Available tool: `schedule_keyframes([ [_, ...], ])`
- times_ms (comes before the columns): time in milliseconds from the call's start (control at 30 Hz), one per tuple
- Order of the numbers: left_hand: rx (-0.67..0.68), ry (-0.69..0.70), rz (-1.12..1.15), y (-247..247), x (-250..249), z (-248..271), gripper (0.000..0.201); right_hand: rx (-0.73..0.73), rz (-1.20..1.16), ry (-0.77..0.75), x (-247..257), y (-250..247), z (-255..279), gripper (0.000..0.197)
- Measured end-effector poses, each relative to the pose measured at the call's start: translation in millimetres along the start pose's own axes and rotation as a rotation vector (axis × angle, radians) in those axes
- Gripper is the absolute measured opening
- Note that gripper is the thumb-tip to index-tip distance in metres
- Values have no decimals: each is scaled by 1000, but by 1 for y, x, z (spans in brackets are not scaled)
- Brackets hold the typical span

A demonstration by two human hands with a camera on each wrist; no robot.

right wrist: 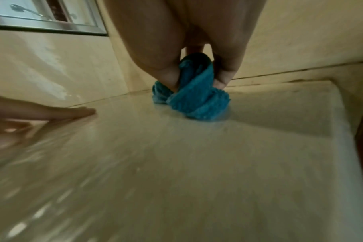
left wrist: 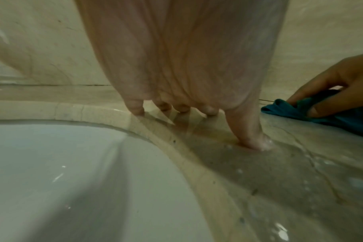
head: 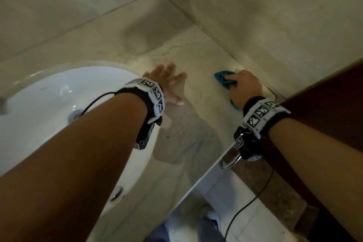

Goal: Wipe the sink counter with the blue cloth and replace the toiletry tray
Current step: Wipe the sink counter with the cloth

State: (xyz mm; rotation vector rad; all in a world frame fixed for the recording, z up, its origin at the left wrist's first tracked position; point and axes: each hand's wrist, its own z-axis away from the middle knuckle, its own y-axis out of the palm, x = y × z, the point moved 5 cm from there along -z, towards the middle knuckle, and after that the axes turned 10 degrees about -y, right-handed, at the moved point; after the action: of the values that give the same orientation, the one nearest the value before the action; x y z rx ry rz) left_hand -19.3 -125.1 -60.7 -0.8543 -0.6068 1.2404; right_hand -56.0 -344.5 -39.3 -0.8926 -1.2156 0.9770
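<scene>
Currently wiping step: right hand (head: 244, 86) grip bunched round crumpled blue terry cloth (right wrist: 194, 99), pressed on beige marble surface (head: 196, 61) near back wall corner. Left hand (head: 167, 80) flat, fingers spread, bracing beside white oval basin (head: 39, 108). Next likely: sweep cloth toward wet patch; toiletry tray not in view.

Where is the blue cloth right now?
In the head view the blue cloth lies bunched on the counter, gripped by the right hand, close to the right-hand wall and right of the left hand beside the sink.
</scene>
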Motion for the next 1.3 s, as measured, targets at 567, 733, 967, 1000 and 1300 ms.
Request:
schedule_keyframes([
  [567,-55,-403,460,66,-24,145,104,212,103,-277,24,17,42,43],
  [733,-47,-514,500,107,-34,166,125,406,116,-391,46,35,71,57],
  [967,-74,-581,527,135,-43,205,124,444,43,-492,44,33,85,52],
  [1000,-86,-590,536,136,-43,208,123,420,65,-452,36,28,82,53],
  [1300,-48,-521,565,144,-29,219,121,503,48,-385,37,44,112,64],
])
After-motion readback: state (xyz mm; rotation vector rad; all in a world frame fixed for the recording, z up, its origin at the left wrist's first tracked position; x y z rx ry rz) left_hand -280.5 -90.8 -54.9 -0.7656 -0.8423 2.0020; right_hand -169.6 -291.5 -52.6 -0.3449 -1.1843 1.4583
